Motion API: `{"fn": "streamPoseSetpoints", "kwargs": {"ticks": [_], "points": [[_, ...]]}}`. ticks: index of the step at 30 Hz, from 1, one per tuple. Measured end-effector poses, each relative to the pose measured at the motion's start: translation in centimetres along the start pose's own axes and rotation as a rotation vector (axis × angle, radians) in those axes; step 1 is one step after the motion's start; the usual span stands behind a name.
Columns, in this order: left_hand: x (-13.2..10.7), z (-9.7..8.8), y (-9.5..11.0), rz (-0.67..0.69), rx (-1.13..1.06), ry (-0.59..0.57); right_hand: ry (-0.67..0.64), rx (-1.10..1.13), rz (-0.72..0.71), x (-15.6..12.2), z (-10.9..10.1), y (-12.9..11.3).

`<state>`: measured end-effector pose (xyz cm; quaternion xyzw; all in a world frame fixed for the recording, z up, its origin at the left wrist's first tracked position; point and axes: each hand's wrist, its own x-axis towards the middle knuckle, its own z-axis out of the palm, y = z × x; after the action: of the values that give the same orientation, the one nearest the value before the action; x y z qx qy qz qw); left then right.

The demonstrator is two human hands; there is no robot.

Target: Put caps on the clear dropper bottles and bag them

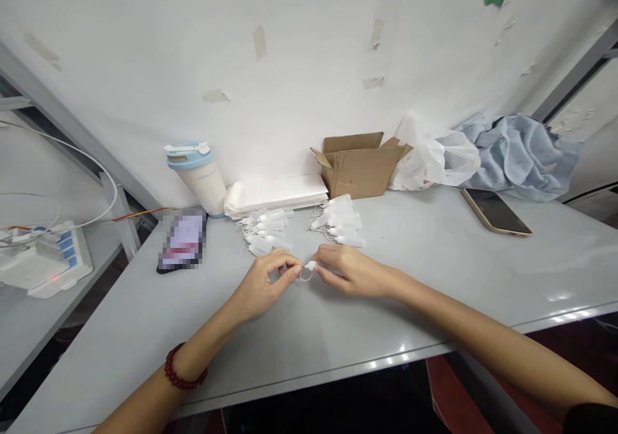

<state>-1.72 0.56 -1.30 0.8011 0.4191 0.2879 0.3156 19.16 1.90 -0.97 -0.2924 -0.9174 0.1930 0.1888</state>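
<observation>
Head view: both hands' fingers (290, 270) pinch one small white piece (310, 266) mid-table (434, 279), front edge near.

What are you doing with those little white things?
A person sits at a grey table. Both hands meet over it: the left hand and the right hand pinch one small white piece with a thin loop of string between their fingertips. Just behind lie two piles of the same white pieces, one to the left and one to the right. A cardboard box stands by the wall.
</observation>
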Motion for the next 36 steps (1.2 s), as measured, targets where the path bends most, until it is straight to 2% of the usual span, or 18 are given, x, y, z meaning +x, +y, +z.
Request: {"fn": "streamPoseSetpoints", "kwargs": {"ticks": [8,12,16,21,29,36], "points": [[0.3,-0.2,0.1,-0.015,-0.015,0.007,0.031,0.028,0.016,0.1,-0.1,-0.1],[0.6,-0.8,-0.1,-0.051,-0.09,0.053,0.088,0.037,0.033,0.3,-0.6,-0.3],[0.7,-1.1,-0.1,-0.102,-0.154,0.097,0.092,0.034,0.033,0.3,-0.7,-0.4],[0.6,-0.8,0.3,-0.084,-0.158,0.072,0.07,0.033,0.049,0.3,-0.4,-0.4],[0.3,0.0,-0.7,-0.126,-0.217,0.042,0.042,0.018,0.034,0.2,0.4,-0.4],[0.2,0.0,-0.5,-0.133,-0.21,0.034,0.04,0.013,0.038,0.2,0.7,-0.5]]}}
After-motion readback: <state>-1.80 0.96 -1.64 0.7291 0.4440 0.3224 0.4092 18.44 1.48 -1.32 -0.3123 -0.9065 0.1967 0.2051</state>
